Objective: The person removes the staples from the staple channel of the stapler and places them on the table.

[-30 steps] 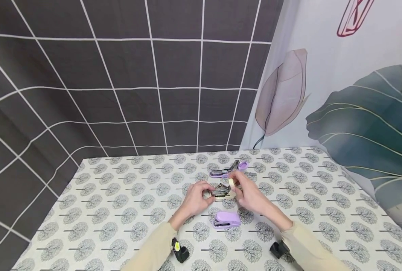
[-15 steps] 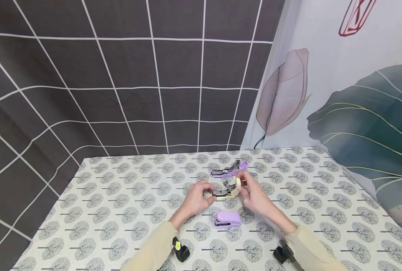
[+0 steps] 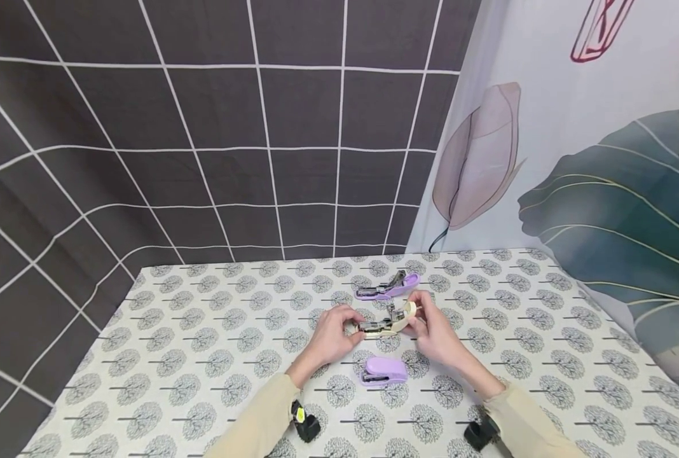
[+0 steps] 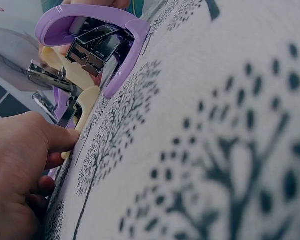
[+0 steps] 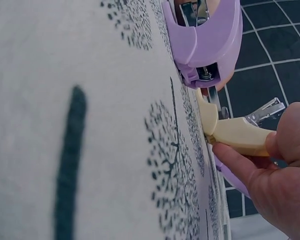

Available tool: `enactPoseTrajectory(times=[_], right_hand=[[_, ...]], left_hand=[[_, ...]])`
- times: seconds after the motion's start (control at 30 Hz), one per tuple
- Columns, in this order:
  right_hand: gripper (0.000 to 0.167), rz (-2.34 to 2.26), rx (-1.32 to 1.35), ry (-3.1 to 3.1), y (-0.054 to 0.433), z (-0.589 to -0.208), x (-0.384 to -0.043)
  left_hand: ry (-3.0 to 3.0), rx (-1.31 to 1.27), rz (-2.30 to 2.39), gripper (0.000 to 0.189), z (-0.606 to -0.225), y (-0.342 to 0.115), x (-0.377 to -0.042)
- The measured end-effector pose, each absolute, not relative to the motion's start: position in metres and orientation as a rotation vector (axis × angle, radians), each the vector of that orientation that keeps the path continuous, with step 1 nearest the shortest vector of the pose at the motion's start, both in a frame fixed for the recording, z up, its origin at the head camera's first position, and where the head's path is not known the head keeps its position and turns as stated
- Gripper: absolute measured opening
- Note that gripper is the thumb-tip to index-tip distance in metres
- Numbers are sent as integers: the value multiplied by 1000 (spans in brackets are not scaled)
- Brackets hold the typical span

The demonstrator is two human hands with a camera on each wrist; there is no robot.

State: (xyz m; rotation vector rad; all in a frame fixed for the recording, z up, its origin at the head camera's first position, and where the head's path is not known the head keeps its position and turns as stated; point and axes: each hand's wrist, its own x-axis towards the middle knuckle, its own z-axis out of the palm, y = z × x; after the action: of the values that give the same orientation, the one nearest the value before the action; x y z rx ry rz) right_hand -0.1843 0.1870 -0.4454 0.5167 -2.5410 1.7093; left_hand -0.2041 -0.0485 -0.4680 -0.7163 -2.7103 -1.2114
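A cream stapler point(image 3: 397, 326) lies folded wide open on the patterned cloth, its metal magazine and inner parts exposed. My left hand point(image 3: 329, 336) grips the front end of its base between thumb and fingers. On the right, my right hand point(image 3: 435, 331) pinches the swung-back top cover. From the right wrist, the cream cover point(image 5: 242, 135) shows between thumb and fingers, with a metal piece sticking up from it. Seen from the left wrist, my left thumb point(image 4: 60, 137) presses the cream base near the cloth.
A closed purple stapler point(image 3: 386, 370) sits nearer the body, just in front of the cream one. Behind the hands lies a second purple stapler point(image 3: 382, 292), folded open. The tree-patterned tablecloth point(image 3: 202, 381) runs back to a dark gridded curtain point(image 3: 299, 178).
My right hand has moved right and tipped the cream stapler's cover further back, opening it wider. The left hand keeps its hold on the base. Both purple staplers stay put.
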Motion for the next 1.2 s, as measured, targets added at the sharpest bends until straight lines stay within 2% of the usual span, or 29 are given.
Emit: enactPoseTrajectory(times=[1.2], right_hand=[[30, 2115, 331, -2428, 209, -457, -185]], left_hand=[[-2683, -721, -1211, 21, -470, -48, -203]])
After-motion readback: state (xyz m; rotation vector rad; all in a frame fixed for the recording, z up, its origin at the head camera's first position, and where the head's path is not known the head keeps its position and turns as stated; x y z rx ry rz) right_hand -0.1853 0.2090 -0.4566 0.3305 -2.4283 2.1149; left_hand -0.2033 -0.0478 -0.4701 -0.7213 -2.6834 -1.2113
